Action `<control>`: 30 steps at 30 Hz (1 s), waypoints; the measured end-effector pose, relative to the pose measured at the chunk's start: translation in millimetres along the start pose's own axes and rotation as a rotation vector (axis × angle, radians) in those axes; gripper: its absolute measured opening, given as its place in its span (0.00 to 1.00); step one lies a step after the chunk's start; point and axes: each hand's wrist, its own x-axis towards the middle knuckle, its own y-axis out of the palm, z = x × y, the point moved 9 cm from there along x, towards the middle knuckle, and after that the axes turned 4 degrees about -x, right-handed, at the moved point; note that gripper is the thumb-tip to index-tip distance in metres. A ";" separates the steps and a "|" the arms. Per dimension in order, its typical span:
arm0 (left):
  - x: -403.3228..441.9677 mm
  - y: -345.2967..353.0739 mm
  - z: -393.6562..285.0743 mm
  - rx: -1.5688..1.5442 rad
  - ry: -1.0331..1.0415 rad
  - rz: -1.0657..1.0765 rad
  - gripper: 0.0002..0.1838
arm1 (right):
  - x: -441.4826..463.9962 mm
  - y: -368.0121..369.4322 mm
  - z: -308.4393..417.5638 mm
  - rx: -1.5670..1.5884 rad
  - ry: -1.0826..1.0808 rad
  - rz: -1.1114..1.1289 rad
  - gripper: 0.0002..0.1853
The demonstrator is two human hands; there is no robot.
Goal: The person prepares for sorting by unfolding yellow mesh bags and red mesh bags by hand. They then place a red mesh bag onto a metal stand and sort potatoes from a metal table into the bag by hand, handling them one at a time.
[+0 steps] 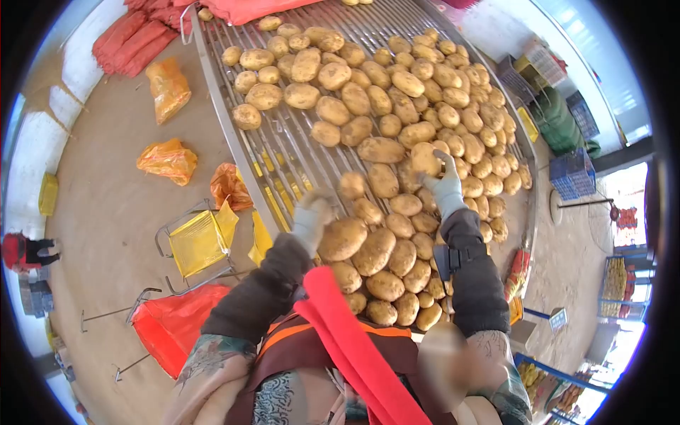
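Many potatoes lie spread over a slatted metal sorting table. My right hand, in a pale work glove, reaches into the pile with thumb and fingers around a potato. My left hand, gloved too, is at the pile's left side above the slats. It is smeared by motion, so its fingers do not show clearly. A slightly blurred potato is just beyond it, and a large potato lies close on its right.
Left of the table are a yellow bag on a wire stand, a red bag on a stand and orange bags on the floor. Red sacks are stacked at the far left. A blue crate stands on the right.
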 end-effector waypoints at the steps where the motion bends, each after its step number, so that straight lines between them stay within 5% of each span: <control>1: -5.8 -4.1 -2.5 -0.117 -0.054 0.032 0.14 | -13.0 -8.3 -1.2 -0.005 0.008 -0.017 0.30; 3: -26.2 7.1 -26.5 -0.148 -0.123 0.054 0.14 | -42.6 15.7 -2.3 1.027 0.292 0.183 0.28; 4: -36.4 12.8 -33.1 -0.177 -0.190 0.052 0.15 | -51.3 29.5 5.7 1.289 0.215 0.306 0.27; 7: -56.0 13.2 -30.1 -0.491 -0.352 -0.040 0.21 | -96.7 53.3 45.1 1.530 0.286 0.363 0.31; 8: -57.4 19.9 -32.2 -0.578 -0.357 0.066 0.26 | -107.4 65.1 51.3 1.612 0.465 0.308 0.33; 13: -62.0 -4.7 -22.5 -0.650 -0.354 0.002 0.32 | -107.1 92.6 46.9 1.571 0.259 0.507 0.30; 15: -45.7 -37.9 -40.4 0.420 0.114 -0.015 0.29 | -116.2 94.5 54.3 1.461 0.369 0.430 0.27; 20: -34.6 -26.2 -44.8 0.309 0.113 0.044 0.29 | -129.0 96.9 65.9 1.449 0.373 0.459 0.24; 23: -53.7 26.5 -67.6 0.162 0.230 0.075 0.31 | -132.9 84.6 93.5 1.350 0.163 0.403 0.24; 26: -84.0 17.2 -99.4 0.099 0.351 0.008 0.31 | -145.7 89.7 150.5 0.364 -0.435 0.425 0.30; 28: -101.2 -4.0 -69.2 -0.428 -0.098 -0.036 0.31 | -148.5 111.9 150.1 -0.182 -0.615 0.446 0.35; 30: -121.4 -51.3 -76.2 -0.624 -0.079 -0.133 0.25 | -157.9 131.6 152.1 -0.465 -0.824 0.378 0.37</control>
